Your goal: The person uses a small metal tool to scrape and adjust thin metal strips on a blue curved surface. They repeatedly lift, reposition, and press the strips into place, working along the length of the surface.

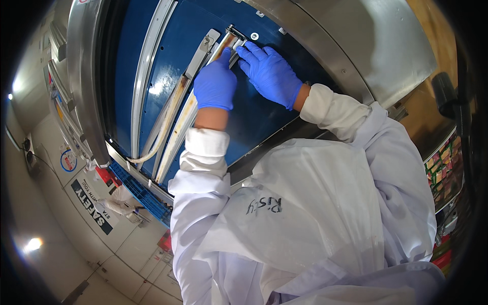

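Both my hands wear blue gloves and reach up onto a dark blue panel [152, 56] framed in stainless steel. My left hand [215, 81] rests on a long, stained metal bar [178, 127] that runs diagonally across the panel, its thumb pointing toward the bar's upper end. My right hand [269, 72] lies flat beside it, fingertips touching a small metal bracket [237, 36] at the top of the bar. White coat sleeves cover both forearms. Whether either hand grips the bar I cannot tell; the fingers look pressed against it.
A curved steel frame [84, 76] rims the panel. A pale hose [168, 119] runs beside the bar. A blue plastic crate [142, 195] and another person in white [122, 201] show at lower left. Shelves of coloured packages [443, 168] stand at right.
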The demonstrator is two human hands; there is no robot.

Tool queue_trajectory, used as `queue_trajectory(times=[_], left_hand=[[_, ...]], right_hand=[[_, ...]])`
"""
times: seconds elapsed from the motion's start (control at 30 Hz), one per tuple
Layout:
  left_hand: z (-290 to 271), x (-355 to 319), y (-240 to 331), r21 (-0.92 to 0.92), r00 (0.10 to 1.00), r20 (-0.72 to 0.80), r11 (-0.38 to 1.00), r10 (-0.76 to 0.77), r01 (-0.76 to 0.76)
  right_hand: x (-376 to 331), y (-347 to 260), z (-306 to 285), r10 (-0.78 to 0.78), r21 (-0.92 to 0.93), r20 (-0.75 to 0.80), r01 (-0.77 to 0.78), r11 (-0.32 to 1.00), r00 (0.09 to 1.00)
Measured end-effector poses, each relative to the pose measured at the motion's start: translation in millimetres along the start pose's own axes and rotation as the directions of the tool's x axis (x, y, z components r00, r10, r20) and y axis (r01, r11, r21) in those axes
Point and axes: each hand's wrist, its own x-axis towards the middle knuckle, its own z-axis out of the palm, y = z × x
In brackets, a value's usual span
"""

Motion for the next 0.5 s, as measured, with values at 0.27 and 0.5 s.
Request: queue_trajectory(times=[0.27,0.5], left_hand=[[-1,-7,-8,-0.127,0.998,0.011,0.99,-0.056,0.057],[1,-12,-28,-0.333,0.994,0.092,0.939,-0.054,0.082]], right_hand=[[2,1,-2,-0.011,0.04,0.0,0.011,0.999,1.0],[3,1,-7,-0.007,-0.102,0.103,0.017,0.995,0.995]])
